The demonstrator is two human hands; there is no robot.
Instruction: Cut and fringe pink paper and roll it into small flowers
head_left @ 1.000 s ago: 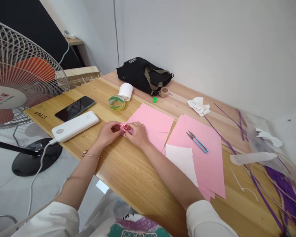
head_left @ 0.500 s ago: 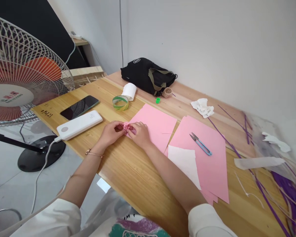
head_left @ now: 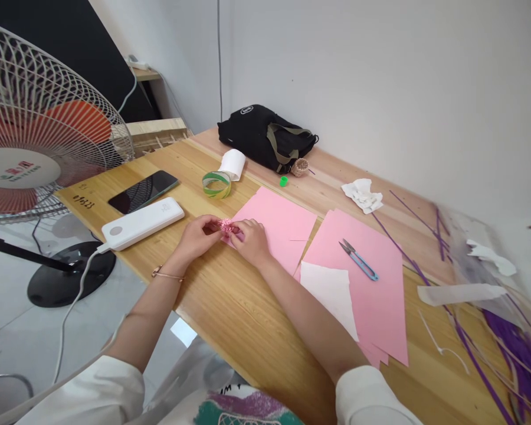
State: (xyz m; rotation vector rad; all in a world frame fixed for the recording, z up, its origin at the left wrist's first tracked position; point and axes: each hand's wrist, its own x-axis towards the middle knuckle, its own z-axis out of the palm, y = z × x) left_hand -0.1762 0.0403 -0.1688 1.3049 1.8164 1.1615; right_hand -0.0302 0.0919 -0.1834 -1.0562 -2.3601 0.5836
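Between my two hands is a small pink fringed paper flower (head_left: pixel 225 225), held just over the near left edge of a pink paper sheet (head_left: pixel 278 221). My left hand (head_left: pixel 200 237) pinches it from the left, thumb and fingers closed. From the other side my right hand (head_left: pixel 250 241) grips it with closed fingertips, which hide part of it. To the right, blue-handled thread snips (head_left: pixel 359 261) lie on a second stack of pink paper (head_left: pixel 380 295), beside a torn white sheet (head_left: pixel 330 289).
Left of my hands lie a white power bank (head_left: pixel 144 223) with a cable and a phone (head_left: pixel 143 191). Behind are a tape roll (head_left: pixel 216 185), a tissue roll (head_left: pixel 233 164), a green cap (head_left: pixel 284 181) and a black bag (head_left: pixel 256 133). A fan (head_left: pixel 39 136) stands left; purple strips (head_left: pixel 513 348) lie right.
The view has shifted very slightly. Both hands stay in nearly the same place on the pink flower, with only tiny finger movement; the other things lie as before.
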